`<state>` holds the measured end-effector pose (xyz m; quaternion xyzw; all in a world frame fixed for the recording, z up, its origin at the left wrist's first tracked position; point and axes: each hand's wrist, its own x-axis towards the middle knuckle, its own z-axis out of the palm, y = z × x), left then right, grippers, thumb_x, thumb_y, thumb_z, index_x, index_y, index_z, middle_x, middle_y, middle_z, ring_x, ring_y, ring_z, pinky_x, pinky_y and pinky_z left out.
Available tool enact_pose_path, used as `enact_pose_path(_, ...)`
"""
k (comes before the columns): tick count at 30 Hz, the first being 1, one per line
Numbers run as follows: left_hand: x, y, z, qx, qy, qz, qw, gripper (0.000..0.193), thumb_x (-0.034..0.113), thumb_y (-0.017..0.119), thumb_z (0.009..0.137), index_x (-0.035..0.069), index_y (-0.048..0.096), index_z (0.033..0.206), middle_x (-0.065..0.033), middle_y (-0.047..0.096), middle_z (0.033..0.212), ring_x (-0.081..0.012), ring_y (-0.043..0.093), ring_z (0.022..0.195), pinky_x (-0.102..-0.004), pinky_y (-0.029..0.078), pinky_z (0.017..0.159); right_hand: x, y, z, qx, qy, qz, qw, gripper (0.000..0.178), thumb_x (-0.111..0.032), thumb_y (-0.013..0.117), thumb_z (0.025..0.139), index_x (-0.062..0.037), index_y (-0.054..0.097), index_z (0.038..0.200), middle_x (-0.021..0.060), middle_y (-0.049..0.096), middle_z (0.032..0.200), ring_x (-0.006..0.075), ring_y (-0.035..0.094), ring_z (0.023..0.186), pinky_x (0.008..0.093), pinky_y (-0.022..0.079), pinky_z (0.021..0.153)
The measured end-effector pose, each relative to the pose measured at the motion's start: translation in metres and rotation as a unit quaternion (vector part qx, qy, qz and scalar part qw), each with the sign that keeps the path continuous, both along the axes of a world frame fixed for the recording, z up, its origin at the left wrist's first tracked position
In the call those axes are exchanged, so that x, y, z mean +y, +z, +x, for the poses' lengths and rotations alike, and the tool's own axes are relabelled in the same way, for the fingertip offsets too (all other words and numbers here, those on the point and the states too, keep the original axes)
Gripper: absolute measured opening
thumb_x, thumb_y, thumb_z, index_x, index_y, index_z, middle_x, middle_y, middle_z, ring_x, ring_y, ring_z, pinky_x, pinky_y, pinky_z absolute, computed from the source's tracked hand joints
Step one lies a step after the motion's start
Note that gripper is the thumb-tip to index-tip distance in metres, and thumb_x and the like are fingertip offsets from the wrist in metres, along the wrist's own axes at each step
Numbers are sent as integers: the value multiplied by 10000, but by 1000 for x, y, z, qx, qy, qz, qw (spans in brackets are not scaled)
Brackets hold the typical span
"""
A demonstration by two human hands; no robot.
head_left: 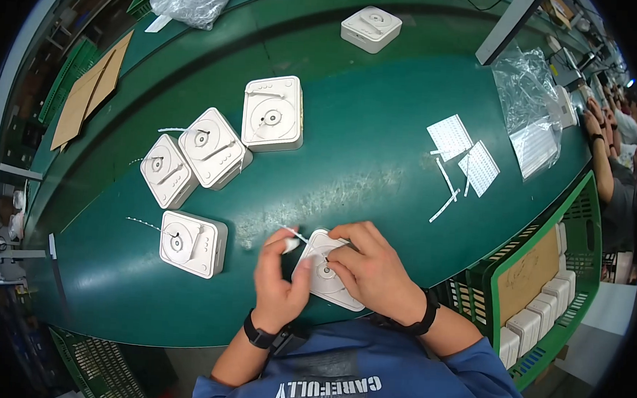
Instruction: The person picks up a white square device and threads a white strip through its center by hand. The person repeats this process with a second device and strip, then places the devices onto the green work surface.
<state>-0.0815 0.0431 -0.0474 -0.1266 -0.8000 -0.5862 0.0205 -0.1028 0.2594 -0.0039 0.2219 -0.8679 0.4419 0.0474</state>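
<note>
Holding one smooth white square box [327,271] — both hands, left hand [279,283], right hand [372,270].

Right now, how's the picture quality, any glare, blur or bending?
Head view: strong fisheye, so the green table edge bows and the corners go black; soft overhead glare sheens the tabletop near the centre; both hands and the white box are sharp; the far right rim is smeared.
</note>
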Motion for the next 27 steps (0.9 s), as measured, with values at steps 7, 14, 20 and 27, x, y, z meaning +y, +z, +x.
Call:
enact_pose_path(7, 28, 71, -10, 278, 30, -322, 905, 205, 73, 761, 932, 53, 716, 1131, -157, 734, 1210, -335, 674, 1262, -665, 348, 1246, 6, -1, -2, 55, 2, 47, 997, 135, -19, 793, 800, -23, 758, 930, 107, 697, 1200, 331, 669, 1066, 392, 591, 870)
enact_pose_path(14, 21, 74, -9, 266, -47, -437, 858, 71, 116, 712, 924, 73, 744, 971, -61, 749, 1075, -272, 713, 1099, -739, 338, 1202, 0, -7, -3, 56, 5, 59, 997, 97, -80, 731, 818, -35, 751, 902, 71, 694, 1139, 306, 662, 1052, 395, 582, 885)
enact_pose_path(20, 23, 75, -13, 208, -42, -417, 884, 77, 85, 765, 870, 72, 715, 927, -76, 741, 954, -306, 710, 951, -649, 411, 1173, -3, -3, 1, 63, 18, 134, 989, 150, -154, 685, 854, -36, 752, 919, 60, 685, 1113, 277, 636, 1127, 403, 536, 950)
enact_pose_path(27, 22, 86, -20, 171, -85, -397, 898, 134, 187, 761, 994, 62, 774, 1040, -118, 784, 964, -344, 733, 921, -526, 507, 1060, -1, -18, 6, 124, 33, 133, 983, 177, -162, 670, 875, -26, 751, 953, 72, 669, 1124, 277, 610, 1158, 385, 496, 948)
